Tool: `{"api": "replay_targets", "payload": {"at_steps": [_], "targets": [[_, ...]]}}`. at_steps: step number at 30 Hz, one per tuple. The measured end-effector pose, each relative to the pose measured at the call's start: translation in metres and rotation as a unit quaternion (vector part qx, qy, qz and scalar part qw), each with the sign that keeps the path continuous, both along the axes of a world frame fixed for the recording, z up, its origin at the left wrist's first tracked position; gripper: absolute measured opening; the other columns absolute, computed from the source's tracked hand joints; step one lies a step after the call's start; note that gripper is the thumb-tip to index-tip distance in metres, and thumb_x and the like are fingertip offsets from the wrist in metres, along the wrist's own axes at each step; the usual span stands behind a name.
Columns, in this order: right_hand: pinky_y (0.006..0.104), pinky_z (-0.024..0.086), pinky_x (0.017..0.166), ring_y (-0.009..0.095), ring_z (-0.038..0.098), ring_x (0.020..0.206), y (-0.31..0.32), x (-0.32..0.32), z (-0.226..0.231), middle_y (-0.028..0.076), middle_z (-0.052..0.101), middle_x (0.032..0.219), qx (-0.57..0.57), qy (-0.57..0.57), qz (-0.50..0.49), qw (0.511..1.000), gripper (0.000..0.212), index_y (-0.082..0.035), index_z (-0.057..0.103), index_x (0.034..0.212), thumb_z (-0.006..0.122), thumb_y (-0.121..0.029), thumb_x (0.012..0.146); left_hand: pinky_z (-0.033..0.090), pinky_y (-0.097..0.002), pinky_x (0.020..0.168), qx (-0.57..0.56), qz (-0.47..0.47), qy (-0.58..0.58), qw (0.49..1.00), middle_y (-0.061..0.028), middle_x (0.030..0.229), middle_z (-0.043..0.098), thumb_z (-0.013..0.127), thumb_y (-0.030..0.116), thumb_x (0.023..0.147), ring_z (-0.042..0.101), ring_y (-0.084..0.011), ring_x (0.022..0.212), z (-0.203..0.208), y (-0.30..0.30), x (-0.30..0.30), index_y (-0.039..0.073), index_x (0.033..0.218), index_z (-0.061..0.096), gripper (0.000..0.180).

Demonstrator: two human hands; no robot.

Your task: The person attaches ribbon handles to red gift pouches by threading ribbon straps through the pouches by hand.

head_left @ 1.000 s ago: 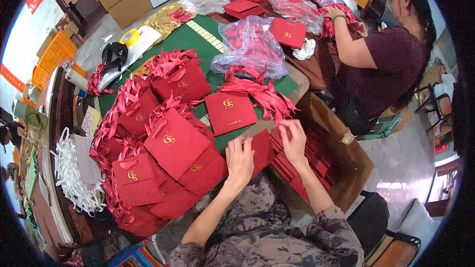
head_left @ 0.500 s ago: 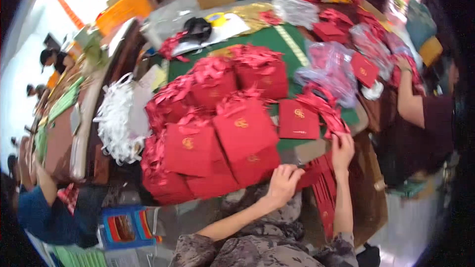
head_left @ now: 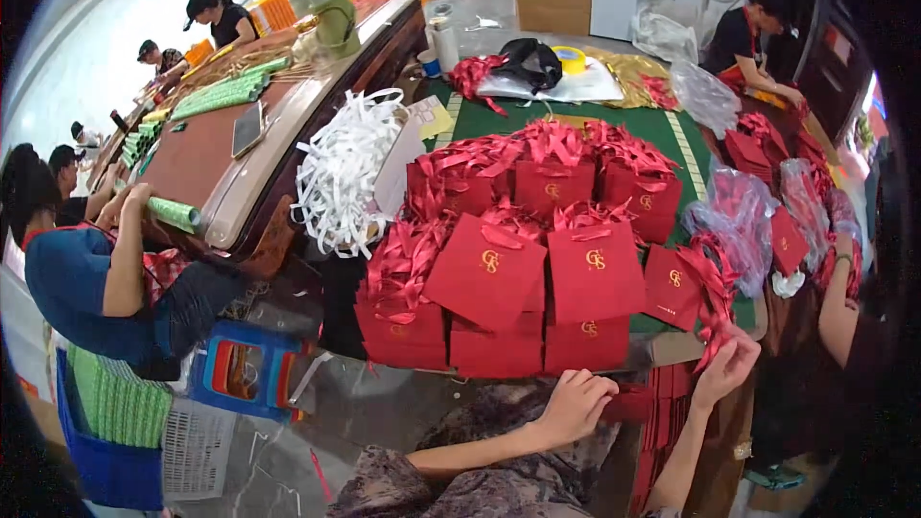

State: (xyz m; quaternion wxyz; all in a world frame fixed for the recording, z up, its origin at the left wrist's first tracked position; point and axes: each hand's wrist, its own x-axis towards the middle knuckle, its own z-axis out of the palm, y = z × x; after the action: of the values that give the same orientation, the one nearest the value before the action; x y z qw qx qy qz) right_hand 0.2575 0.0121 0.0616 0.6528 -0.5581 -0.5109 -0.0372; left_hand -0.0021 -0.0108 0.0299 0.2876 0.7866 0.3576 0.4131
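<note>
My left hand [head_left: 574, 407] is closed over the edge of a dark red paper bag [head_left: 628, 403], seen nearly edge-on at the table's front. To its right, my right hand [head_left: 726, 366] pinches the lower end of a red ribbon [head_left: 712, 273] that hangs from a bundle of ribbons. Beside that bundle lies a small red gift bag [head_left: 672, 288] with a gold emblem. Below and between my hands stands a stack of flat red bags [head_left: 662, 422]. Left of them, finished-looking red bags with ribbon handles [head_left: 595, 269] crowd the table in rows.
A heap of white ribbon [head_left: 350, 173] lies left of the bags. Clear plastic bags [head_left: 731, 203] sit at the right, near a co-worker's arm [head_left: 839, 302]. Black plastic and yellow tape [head_left: 570, 59] lie at the back. Blue stools [head_left: 245, 369] stand on the floor; other people work around.
The view has swung left, so the table and bags appear farther right. My left hand stays on the bag edge, my right hand on the ribbon, its wrist now turned more.
</note>
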Motion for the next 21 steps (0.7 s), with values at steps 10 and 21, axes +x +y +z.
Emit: {"api": "replay_targets", "payload": {"at_steps": [10,21], "targets": [[0.0298,0.048,0.076,0.019,0.060,0.082,-0.047,-0.087,0.047,0.009,0.060,0.085,-0.225,-0.083,0.126,0.963,0.004,0.000,0.064,0.093,0.061,0.003,0.090,0.050,-0.0391,0.077,-0.148,-0.055,-0.035,0.987,-0.0103,0.090,0.073,0.068,0.014,0.088,0.067,-0.0288,0.083,0.024,0.024,-0.030,0.007,0.103,0.072,0.017],[0.0362,0.051,0.074,0.027,0.064,0.084,-0.056,-0.106,0.028,0.007,0.068,0.089,-0.226,-0.177,0.086,0.954,0.020,-0.007,0.072,0.094,0.077,-0.001,0.076,0.041,-0.0386,0.078,-0.127,-0.049,0.028,0.990,-0.0103,0.088,0.067,0.064,0.012,0.088,0.062,-0.0284,0.087,0.048,0.039,-0.026,0.007,0.107,0.070,0.020]]}}
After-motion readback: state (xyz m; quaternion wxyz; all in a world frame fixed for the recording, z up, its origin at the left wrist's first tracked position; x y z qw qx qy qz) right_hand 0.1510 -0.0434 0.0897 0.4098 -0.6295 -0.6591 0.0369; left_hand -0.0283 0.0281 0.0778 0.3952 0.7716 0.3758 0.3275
